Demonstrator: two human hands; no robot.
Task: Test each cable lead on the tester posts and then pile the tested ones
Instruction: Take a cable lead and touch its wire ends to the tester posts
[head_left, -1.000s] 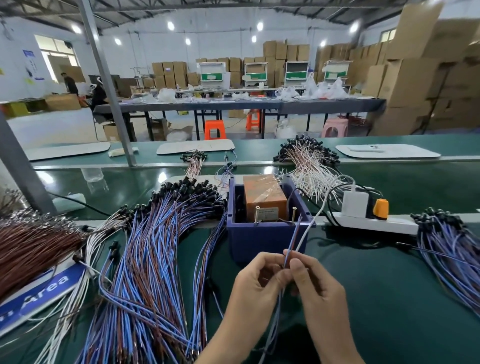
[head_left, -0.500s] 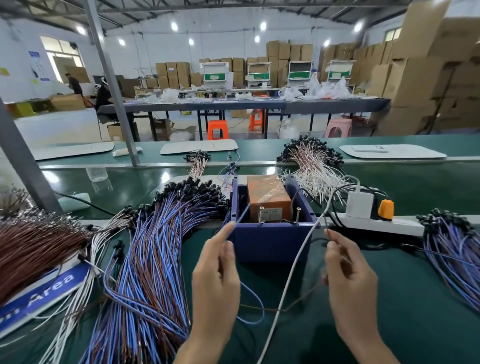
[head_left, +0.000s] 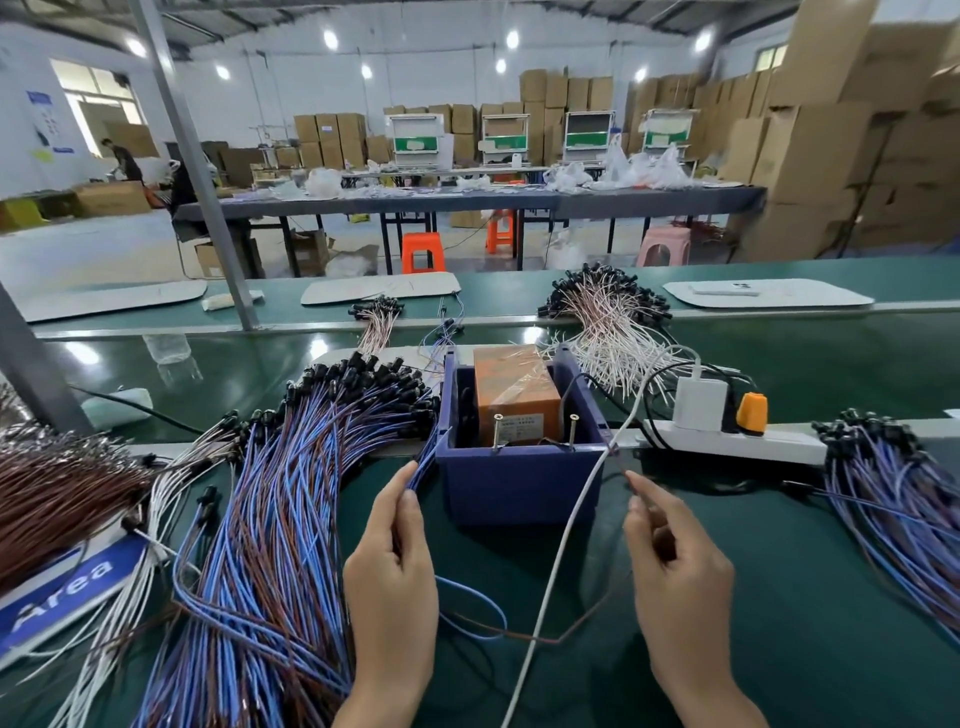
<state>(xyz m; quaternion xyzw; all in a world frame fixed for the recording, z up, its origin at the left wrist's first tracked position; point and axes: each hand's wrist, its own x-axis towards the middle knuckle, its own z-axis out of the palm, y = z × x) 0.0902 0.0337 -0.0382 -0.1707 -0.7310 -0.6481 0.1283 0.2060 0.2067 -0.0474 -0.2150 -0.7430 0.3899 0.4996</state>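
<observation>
- Between your fingers, both hands have parted since a second ago: left hand (head_left: 390, 561) pinches the blue lead (head_left: 470, 605) end, right hand (head_left: 675, 561) the brown end.
- Neither end touches the tester posts (head_left: 497, 431) yet; both hover just before the blue tester box (head_left: 519, 488).
- Left of the box lies the bundle (head_left: 270, 519) on the desk (head_left: 779, 597).

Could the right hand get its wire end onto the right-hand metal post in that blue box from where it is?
Probably yes. The right hand is just outside the blue box, whose top is open, and the right post stands exposed; only the white cable crosses nearby.
</observation>
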